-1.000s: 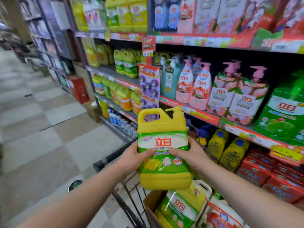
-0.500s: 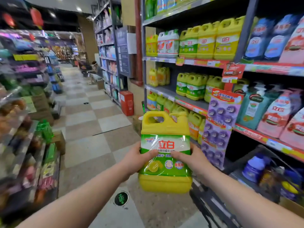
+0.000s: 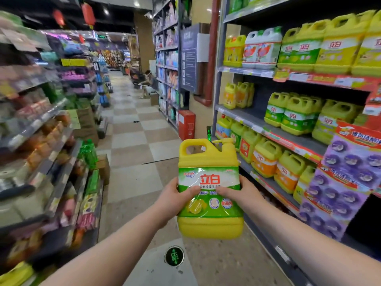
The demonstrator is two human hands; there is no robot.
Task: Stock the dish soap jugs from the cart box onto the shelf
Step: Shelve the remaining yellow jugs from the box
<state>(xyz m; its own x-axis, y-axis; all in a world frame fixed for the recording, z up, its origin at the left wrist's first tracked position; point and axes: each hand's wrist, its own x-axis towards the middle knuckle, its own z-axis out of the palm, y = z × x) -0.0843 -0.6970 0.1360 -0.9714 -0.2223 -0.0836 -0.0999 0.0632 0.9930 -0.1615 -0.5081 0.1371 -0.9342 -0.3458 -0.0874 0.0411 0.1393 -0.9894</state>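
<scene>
I hold a yellow dish soap jug (image 3: 208,162) with a green and white label upright in front of me, over the aisle floor. My left hand (image 3: 175,195) grips its left side and my right hand (image 3: 241,193) grips its right side, thumbs on the label. The shelf (image 3: 274,131) on my right carries rows of similar yellow and green jugs (image 3: 296,114) on three levels. The cart and its box are out of view.
A purple hanging display strip (image 3: 346,178) juts out from the shelf at the right. A red box (image 3: 186,124) stands on the floor by a pillar. Stocked shelves (image 3: 41,141) line the left side. A person (image 3: 149,81) crouches far down the checkered aisle.
The view has swung left, from the cart and pump bottles to looking down the aisle. The cart and box have left the frame. Both hands keep the jug in the same grip.
</scene>
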